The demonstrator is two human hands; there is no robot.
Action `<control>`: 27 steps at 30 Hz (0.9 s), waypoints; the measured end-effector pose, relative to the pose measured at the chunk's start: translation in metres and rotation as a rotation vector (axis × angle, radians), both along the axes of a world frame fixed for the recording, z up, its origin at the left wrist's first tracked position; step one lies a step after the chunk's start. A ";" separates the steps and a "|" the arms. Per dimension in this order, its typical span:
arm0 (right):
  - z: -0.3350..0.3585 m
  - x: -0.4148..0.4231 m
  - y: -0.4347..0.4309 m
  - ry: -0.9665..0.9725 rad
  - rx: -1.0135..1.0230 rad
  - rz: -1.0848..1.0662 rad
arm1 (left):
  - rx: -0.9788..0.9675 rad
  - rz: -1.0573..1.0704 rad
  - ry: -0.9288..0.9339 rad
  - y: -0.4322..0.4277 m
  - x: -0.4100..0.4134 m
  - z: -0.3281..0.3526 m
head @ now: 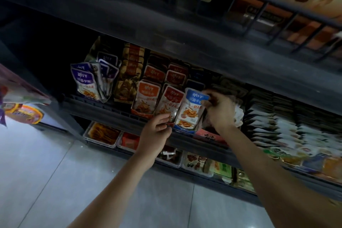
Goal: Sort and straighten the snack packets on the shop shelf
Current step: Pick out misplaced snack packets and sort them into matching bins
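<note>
On the dark shop shelf (pixel 103 104) stand rows of snack packets. My right hand (pixel 220 109) pinches the top right corner of a blue-topped packet (pixel 190 112) at the front of its row. My left hand (pixel 157 129) grips the front lower edge of the display box under a red-topped packet (pixel 169 101). Beside that sits an orange-topped packet (pixel 146 98). Purple-topped packets (pixel 87 81) lean untidily at the left end. Brown packets (pixel 129 74) stand between purple and orange.
Grey-white packets (pixel 273 122) fill the shelf to the right. Clear tubs of snacks (pixel 103 134) line the shelf below. A railed upper shelf (pixel 259 5) overhangs. Light floor tiles (pixel 55 172) lie beneath, and colourful goods (pixel 22 113) hang at the left.
</note>
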State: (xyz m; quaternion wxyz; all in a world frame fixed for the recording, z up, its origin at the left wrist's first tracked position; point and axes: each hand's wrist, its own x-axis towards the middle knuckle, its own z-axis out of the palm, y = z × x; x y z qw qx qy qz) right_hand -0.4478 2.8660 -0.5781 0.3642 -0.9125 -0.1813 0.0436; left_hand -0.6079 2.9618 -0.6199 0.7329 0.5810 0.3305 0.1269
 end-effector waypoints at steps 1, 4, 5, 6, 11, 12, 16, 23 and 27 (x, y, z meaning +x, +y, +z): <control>-0.003 -0.003 -0.001 -0.036 -0.074 0.040 | 0.031 -0.019 0.005 0.000 0.005 0.000; -0.014 -0.014 -0.003 -0.087 -0.300 0.130 | 0.129 -0.073 0.010 0.000 0.019 -0.002; -0.016 -0.017 -0.004 -0.124 -0.323 0.133 | 0.158 -0.086 0.014 0.000 0.024 -0.003; -0.018 -0.019 -0.004 -0.174 -0.314 0.136 | 0.202 -0.098 0.023 0.000 0.031 -0.004; -0.024 -0.017 -0.001 -0.233 -0.264 0.173 | 0.495 -0.197 0.053 0.000 0.068 -0.008; -0.025 -0.015 -0.001 -0.216 -0.271 0.165 | 0.538 -0.198 0.075 0.000 0.074 -0.009; -0.029 -0.013 0.003 -0.179 -0.299 0.148 | 0.620 -0.217 0.121 0.003 0.085 -0.011; -0.020 -0.017 -0.008 -0.128 -0.180 0.143 | 0.568 -0.148 0.231 0.004 0.079 0.008; -0.016 -0.028 -0.018 -0.087 -0.066 0.134 | 0.853 -0.193 0.322 0.017 0.079 0.014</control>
